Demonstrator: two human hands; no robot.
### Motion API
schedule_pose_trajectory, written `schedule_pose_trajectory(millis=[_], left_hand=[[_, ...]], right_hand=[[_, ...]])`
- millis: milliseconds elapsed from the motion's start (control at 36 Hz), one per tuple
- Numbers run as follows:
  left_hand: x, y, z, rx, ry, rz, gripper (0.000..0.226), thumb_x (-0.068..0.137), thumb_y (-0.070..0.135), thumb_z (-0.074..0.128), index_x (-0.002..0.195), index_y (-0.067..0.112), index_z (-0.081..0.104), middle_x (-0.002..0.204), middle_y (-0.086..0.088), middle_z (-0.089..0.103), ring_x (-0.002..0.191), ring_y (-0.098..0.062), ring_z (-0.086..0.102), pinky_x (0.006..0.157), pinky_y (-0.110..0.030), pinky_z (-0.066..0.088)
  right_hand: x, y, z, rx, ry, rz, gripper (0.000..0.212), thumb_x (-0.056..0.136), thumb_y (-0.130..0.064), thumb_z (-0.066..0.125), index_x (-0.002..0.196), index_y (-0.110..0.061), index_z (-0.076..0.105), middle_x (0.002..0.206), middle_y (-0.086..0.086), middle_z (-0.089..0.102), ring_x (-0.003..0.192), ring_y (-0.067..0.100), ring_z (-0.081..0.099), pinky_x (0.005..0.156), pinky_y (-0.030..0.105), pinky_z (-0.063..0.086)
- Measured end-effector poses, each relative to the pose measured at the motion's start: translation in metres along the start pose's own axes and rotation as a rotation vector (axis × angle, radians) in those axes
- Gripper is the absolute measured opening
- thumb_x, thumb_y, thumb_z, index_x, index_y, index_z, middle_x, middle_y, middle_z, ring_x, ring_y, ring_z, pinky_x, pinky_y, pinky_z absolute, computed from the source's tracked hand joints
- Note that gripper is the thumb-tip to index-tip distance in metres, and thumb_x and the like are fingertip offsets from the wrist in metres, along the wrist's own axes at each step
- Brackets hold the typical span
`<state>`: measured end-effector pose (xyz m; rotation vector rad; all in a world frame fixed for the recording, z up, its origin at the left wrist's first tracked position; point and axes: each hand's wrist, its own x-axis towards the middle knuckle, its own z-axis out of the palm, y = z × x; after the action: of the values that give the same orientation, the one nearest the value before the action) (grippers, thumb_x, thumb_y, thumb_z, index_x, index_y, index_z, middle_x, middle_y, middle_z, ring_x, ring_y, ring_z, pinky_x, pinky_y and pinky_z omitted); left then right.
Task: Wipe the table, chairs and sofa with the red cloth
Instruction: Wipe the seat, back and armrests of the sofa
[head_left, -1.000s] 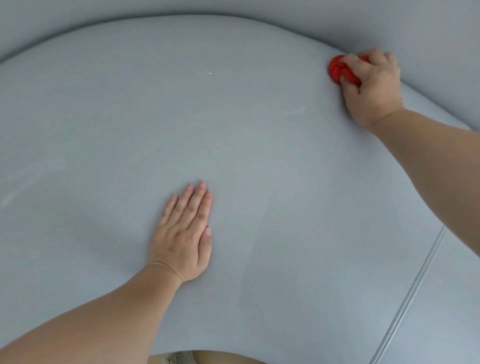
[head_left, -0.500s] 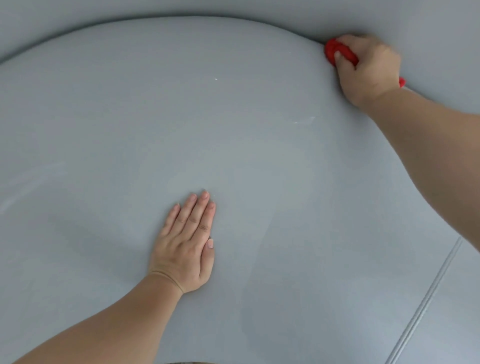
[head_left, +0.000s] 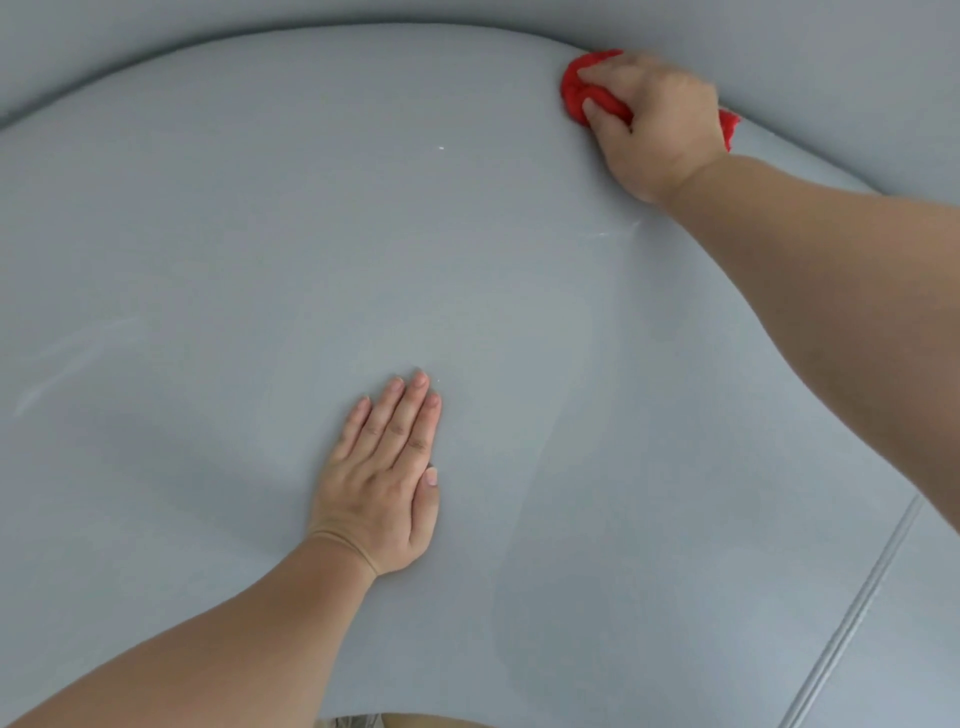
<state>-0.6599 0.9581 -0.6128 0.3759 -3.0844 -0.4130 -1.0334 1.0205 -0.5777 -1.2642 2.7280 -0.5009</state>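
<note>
Streaks (head_left: 67, 364), faint and pale, mark the far left of a smooth grey surface that is probably the sofa's seat cushion (head_left: 208, 234), though the wide lens bends it too much to be sure. Near the middle the left hand (head_left: 382, 478) lies flat on it, palm down, fingers straight and together. Its grip is slack and holds nothing, and it seems to serve as a brace. Up and to the right sits a tiny white speck (head_left: 441, 148), and further right a short whitish smear (head_left: 605, 234). At the upper right the red cloth (head_left: 579, 91) is bunched against the crease where the cushion meets the backrest (head_left: 831, 62). The right hand (head_left: 660, 119) has its grip closed round the cloth, thumb and fingers curled over it.

The step in hand looks like wiping along that back crease. To do it well, press the cloth into the fold, draw it in long overlapping strokes, then work forward over the smear, speck and streaks. A piped seam (head_left: 852, 613) at the lower right deserves a pass too.
</note>
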Motion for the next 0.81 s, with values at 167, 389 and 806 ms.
schedule_pose_trajectory(millis=[167, 389, 806], left_hand=[[0.0, 0.001, 0.0, 0.0, 0.009, 0.001, 0.061, 0.085, 0.023, 0.033, 0.143, 0.002, 0.031, 0.151, -0.012, 0.031, 0.146, -0.019, 0.011, 0.119, -0.041, 0.012], [0.0, 0.003, 0.0, 0.013, 0.005, 0.009, 0.061, 0.086, 0.023, 0.032, 0.143, 0.0, 0.032, 0.152, -0.013, 0.029, 0.141, -0.03, 0.024, 0.118, -0.042, 0.012], [0.0, 0.005, -0.004, 0.003, -0.003, 0.004, 0.062, 0.085, 0.024, 0.033, 0.142, -0.001, 0.037, 0.151, -0.016, 0.033, 0.14, -0.028, 0.025, 0.118, -0.041, 0.012]], right_hand=[[-0.017, -0.009, 0.002, 0.047, -0.008, -0.035, 0.042, 0.093, -0.03, 0.044, 0.128, -0.015, 0.061, 0.132, 0.005, 0.059, 0.124, 0.026, 0.051, 0.106, 0.03, 0.034], [-0.043, -0.026, 0.007, 0.073, 0.007, -0.031, 0.04, 0.093, -0.029, 0.045, 0.128, -0.017, 0.061, 0.132, 0.003, 0.058, 0.122, 0.026, 0.053, 0.105, 0.03, 0.035], [-0.097, -0.064, 0.023, 0.117, 0.01, -0.056, 0.038, 0.091, -0.027, 0.048, 0.123, -0.015, 0.065, 0.129, 0.005, 0.061, 0.119, 0.027, 0.056, 0.102, 0.027, 0.036]])
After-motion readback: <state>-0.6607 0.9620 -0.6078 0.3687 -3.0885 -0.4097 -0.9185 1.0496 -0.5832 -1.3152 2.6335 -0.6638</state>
